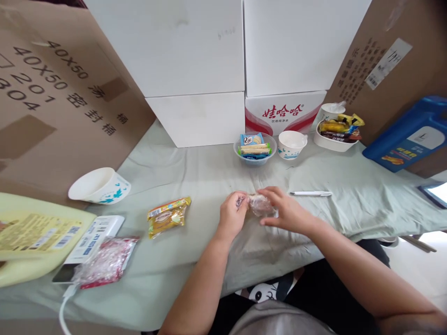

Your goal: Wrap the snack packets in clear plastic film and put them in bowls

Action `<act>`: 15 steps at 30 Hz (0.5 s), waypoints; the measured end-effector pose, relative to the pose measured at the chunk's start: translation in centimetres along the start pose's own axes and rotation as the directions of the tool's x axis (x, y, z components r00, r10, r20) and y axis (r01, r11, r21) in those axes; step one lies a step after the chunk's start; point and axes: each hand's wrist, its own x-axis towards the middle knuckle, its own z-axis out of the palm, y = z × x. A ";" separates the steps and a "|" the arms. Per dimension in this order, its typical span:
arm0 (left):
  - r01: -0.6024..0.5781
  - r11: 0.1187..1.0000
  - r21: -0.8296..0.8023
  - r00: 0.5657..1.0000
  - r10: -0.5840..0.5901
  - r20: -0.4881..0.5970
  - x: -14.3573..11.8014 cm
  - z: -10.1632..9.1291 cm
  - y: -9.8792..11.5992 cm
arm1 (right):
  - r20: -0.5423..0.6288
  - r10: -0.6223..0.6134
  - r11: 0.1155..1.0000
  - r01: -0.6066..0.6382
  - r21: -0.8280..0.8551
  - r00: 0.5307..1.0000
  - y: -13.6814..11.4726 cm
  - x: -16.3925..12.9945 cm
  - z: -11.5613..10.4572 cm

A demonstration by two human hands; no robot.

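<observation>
My left hand [233, 215] is closed in a pinch on the gathered end of a small clear plastic bag [259, 204], just above the cloth. From the other side, my right hand [288, 211] curves around the bag, fingertips on its upper edge and thumb lower down. Something pale or brownish shows through the crinkled plastic, too unclear to name. A white pen [310, 193] lies to the right of my right hand. Left of my hands, a yellow snack packet [169, 217] rests on the green tablecloth [206, 186].
White boxes [209, 121] stand behind, with cardboard cartons [70, 93] at the sides. Ahead are a clear bowl of snacks [255, 160], a paper cup [292, 148] and a snack-filled tub [335, 142]. A tipped paper bowl [101, 186], power bank [94, 237], red packet [108, 263] and jugs [412, 135] flank them.
</observation>
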 end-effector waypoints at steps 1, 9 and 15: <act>0.053 0.998 -0.024 0.999 -0.053 -0.008 0.1 -0.4 -0.2 | 0.025 -0.023 0.999 0.022 0.023 0.999 -0.5 0.3 0.5; 0.260 0.944 0.204 0.925 -0.182 -0.334 2.0 -4.5 -3.1 | -0.191 0.148 0.976 -0.111 0.188 0.970 3.9 -0.4 -0.6; -0.413 0.839 0.354 0.783 0.525 -0.332 0.1 -2.5 0.4 | -0.131 0.122 0.979 -0.097 0.177 0.984 2.5 -0.9 -1.1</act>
